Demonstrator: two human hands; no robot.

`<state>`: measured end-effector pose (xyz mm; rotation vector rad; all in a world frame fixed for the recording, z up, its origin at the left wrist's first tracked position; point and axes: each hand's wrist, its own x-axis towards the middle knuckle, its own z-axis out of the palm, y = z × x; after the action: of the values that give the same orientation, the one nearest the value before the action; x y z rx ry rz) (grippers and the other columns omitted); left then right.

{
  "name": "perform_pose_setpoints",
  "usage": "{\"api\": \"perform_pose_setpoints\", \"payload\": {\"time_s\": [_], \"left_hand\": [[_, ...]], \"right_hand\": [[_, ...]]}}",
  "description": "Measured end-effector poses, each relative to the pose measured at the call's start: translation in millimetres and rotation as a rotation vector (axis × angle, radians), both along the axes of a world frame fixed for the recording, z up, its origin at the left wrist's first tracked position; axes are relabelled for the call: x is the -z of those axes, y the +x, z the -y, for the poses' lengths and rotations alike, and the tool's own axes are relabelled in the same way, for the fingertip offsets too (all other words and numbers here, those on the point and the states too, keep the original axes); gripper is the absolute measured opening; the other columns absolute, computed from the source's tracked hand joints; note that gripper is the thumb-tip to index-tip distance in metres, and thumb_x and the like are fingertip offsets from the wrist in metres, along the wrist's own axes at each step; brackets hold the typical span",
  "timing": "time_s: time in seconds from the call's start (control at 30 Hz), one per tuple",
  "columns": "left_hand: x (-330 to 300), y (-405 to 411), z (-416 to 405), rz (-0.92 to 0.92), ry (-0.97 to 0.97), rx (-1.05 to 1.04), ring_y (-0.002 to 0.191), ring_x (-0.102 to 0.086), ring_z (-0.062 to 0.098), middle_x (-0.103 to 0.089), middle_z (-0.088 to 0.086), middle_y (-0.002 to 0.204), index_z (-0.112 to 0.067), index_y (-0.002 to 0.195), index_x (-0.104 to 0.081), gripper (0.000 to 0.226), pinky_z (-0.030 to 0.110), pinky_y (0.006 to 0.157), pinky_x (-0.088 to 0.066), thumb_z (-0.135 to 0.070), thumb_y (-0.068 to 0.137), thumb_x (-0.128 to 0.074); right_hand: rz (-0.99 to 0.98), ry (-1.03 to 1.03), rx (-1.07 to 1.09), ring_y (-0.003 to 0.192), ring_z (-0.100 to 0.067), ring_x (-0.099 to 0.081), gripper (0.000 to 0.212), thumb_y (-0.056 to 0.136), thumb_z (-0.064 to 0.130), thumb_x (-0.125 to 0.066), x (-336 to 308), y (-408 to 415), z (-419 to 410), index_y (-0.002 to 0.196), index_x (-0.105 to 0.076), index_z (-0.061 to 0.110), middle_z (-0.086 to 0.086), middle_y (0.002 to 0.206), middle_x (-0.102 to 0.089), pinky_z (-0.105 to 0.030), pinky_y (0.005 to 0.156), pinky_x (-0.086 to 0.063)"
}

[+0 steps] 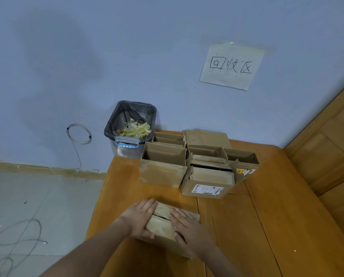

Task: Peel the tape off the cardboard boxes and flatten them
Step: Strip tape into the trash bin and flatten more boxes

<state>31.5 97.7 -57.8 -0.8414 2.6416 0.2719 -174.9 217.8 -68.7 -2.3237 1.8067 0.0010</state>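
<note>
Both hands, left and right, grip flat-fingered on a box atop the wooden table by a blue wall.

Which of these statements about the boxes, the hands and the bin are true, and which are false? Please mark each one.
1. Both hands, left hand and right hand, lie on the near cardboard box. True.
2. The bin lined with a black bag stands on the wooden table. False: it stands on the floor, beside the table's far left corner.
3. The box with the white shipping label is in the far group of boxes. True.
4. The bin is empty. False: yellowish scraps lie in it.
5. A paper sign with handwriting hangs on the wall. True.
</note>
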Motion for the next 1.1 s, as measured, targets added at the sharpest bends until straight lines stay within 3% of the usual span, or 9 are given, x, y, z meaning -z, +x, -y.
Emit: {"api": "perform_pose_setpoints", "payload": {"time_s": [0.07,0.17,0.27,0.33,0.43,0.57,0.67,0.77,1.1], "left_hand": [[0,3,0,-0.010,-0.012,-0.002,0.149,-0.001,0.025,0.005,0.011,0.162,-0.007,0.154,0.009,0.107,0.037,0.121,-0.004,-0.069,0.086,-0.047],[0,10,1,-0.028,-0.025,-0.015,0.147,-0.008,0.024,-0.002,0.009,0.161,-0.007,0.154,0.004,0.108,0.037,0.120,-0.011,-0.070,0.084,-0.050],[-3,22,5,-0.041,-0.055,-0.033,0.143,-0.016,0.025,-0.014,0.008,0.157,-0.008,0.154,-0.004,0.109,0.037,0.118,-0.018,-0.071,0.079,-0.055],[-3,33,9,-0.020,-0.074,-0.053,0.139,-0.022,0.024,-0.021,0.006,0.153,-0.011,0.152,-0.010,0.109,0.037,0.117,-0.021,-0.070,0.075,-0.059],[1,42,6,0.043,-0.096,-0.088,0.136,-0.024,0.026,-0.023,0.008,0.150,-0.012,0.151,-0.011,0.106,0.039,0.116,-0.020,-0.066,0.075,-0.063],[11,30,-8,0.065,-0.100,-0.042,0.148,0.005,0.031,0.005,0.016,0.161,-0.006,0.153,0.008,0.111,0.044,0.121,0.005,-0.063,0.082,-0.056],[22,16,-17,0.032,0.019,-0.064,0.145,0.026,0.024,0.027,0.011,0.158,-0.006,0.150,0.021,0.120,0.039,0.117,0.016,-0.072,0.081,-0.053],[32,14,-21,0.023,0.067,-0.099,0.143,0.029,0.025,0.032,0.010,0.155,-0.006,0.148,0.025,0.125,0.040,0.117,0.018,-0.076,0.079,-0.052],[44,17,-18,-0.014,0.074,-0.122,0.143,0.030,0.024,0.032,0.006,0.156,-0.010,0.148,0.027,0.130,0.042,0.118,0.017,-0.080,0.072,-0.054]], "right_hand": [[-0.032,-0.036,-0.016,0.138,-0.010,-0.035,0.052,0.092,0.038,-0.039,1,0,-2,0.140,-0.050,0.021,0.005,0.146,-0.045,-0.037,0.110,-0.037],[0.009,-0.111,-0.006,0.136,-0.009,-0.040,0.050,0.091,0.038,-0.041,2,8,-5,0.137,-0.054,0.023,0.007,0.143,-0.048,-0.030,0.113,-0.027],[0.071,-0.078,-0.024,0.144,-0.009,-0.019,0.053,0.096,0.036,-0.035,7,20,2,0.146,-0.039,0.021,0.006,0.154,-0.031,-0.039,0.120,-0.016],[0.154,0.025,-0.032,0.145,-0.004,0.005,0.058,0.098,0.040,-0.026,14,31,6,0.153,-0.022,0.023,0.011,0.158,-0.009,-0.040,0.119,0.007],[0.167,0.041,-0.043,0.144,-0.004,0.014,0.062,0.096,0.044,-0.021,29,47,8,0.154,-0.017,0.021,0.010,0.159,-0.003,-0.044,0.117,0.014],[0.149,0.035,-0.005,0.144,-0.006,0.013,0.062,0.096,0.043,-0.026,39,51,6,0.154,-0.018,0.021,0.009,0.160,-0.005,-0.049,0.117,0.009],[0.113,0.053,-0.034,0.142,-0.002,0.019,0.062,0.098,0.043,-0.026,37,48,2,0.154,-0.011,0.022,0.012,0.157,0.004,-0.041,0.114,0.020],[0.105,0.075,-0.048,0.141,0.000,0.024,0.063,0.098,0.045,-0.022,36,47,-3,0.154,-0.005,0.022,0.014,0.155,0.011,-0.033,0.111,0.025],[0.129,0.062,0.051,0.146,-0.010,0.005,0.061,0.097,0.046,-0.010,37,28,-26,0.153,-0.021,0.024,0.012,0.158,-0.009,-0.047,0.115,0.009]]}}
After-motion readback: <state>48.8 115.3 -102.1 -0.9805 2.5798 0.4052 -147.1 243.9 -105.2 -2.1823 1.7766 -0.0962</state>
